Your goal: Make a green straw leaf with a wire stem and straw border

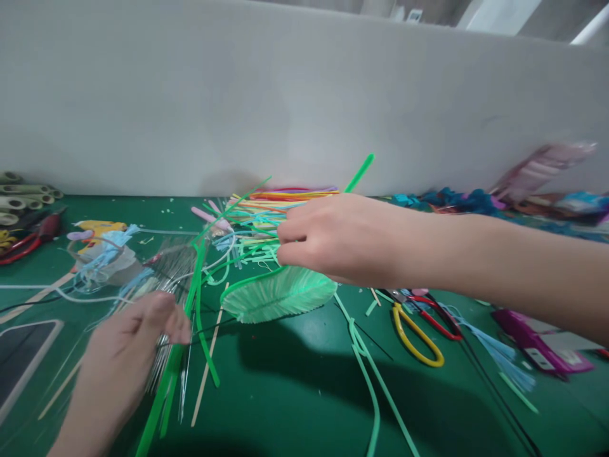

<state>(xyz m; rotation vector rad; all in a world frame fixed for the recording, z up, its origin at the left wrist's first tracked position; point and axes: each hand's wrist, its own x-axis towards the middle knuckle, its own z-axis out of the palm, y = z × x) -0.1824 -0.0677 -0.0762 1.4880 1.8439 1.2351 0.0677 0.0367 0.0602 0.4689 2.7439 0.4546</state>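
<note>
A pale green feather-shaped leaf [280, 295] with fine ribs and a brighter green edge hovers over the table. My left hand [128, 349] is closed on the thin dark wire stem [214, 328] that runs from the leaf's left end. Over the leaf's upper edge, my right hand [318, 235] pinches a bright green strip [360, 172], whose end sticks out above the knuckles. My right fingertips are partly hidden, and so is where strip and leaf meet. Beside my left hand lie more green strips [193, 298] and a bundle of thin metal wires [164, 365].
Coloured pipe cleaners [266, 209] lie behind the leaf against a white partition [304, 95]. Scissors with a yellow and red handle [419, 336] and a magenta tool [537, 343] lie right. A phone [28, 355], yellow glue gun [99, 227] and red-handled pliers [35, 241] lie left.
</note>
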